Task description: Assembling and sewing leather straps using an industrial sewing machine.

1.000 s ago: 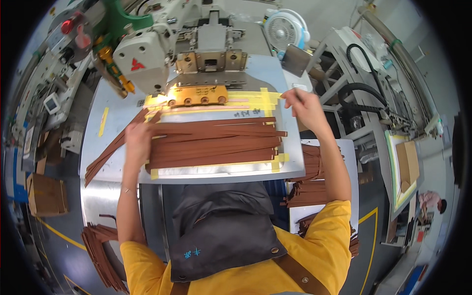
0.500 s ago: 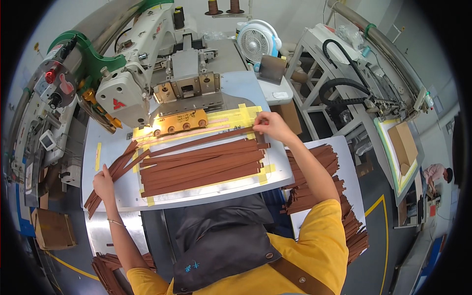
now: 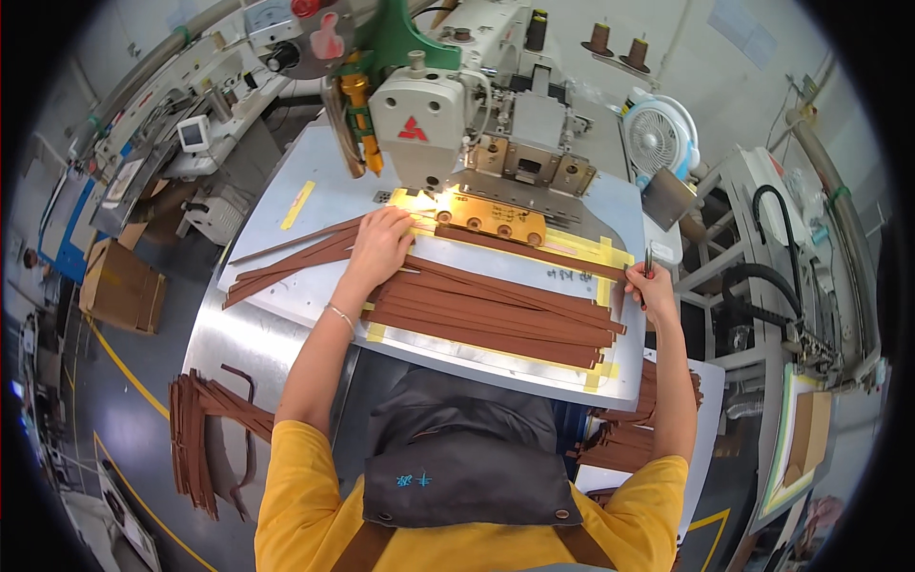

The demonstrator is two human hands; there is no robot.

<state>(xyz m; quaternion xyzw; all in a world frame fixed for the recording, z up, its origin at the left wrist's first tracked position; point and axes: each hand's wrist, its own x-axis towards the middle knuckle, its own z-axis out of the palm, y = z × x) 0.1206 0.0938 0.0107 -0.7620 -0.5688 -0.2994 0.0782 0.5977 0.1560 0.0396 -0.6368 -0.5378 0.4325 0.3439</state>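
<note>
A stack of long brown leather straps (image 3: 496, 310) lies on the grey work plate (image 3: 496, 367) in front of an industrial sewing machine (image 3: 429, 114). My left hand (image 3: 379, 243) is closed over the end of a brown strap (image 3: 295, 257), just below the lit orange clamp (image 3: 486, 217) under the machine head. My right hand (image 3: 640, 286) sits at the right end of the stack. It grips a thin dark metal tool (image 3: 648, 259) that points upward.
More brown straps fan out at the plate's left (image 3: 257, 276), hang in a bundle at lower left (image 3: 195, 434) and pile up at lower right (image 3: 629, 439). Yellow tape marks the plate. A small white fan (image 3: 660, 136) and a cardboard box (image 3: 119, 286) stand nearby.
My left hand has gone from the loose straps at the left up to the clamp under the machine head. My right hand stays at the right end of the stack. The view has shifted.
</note>
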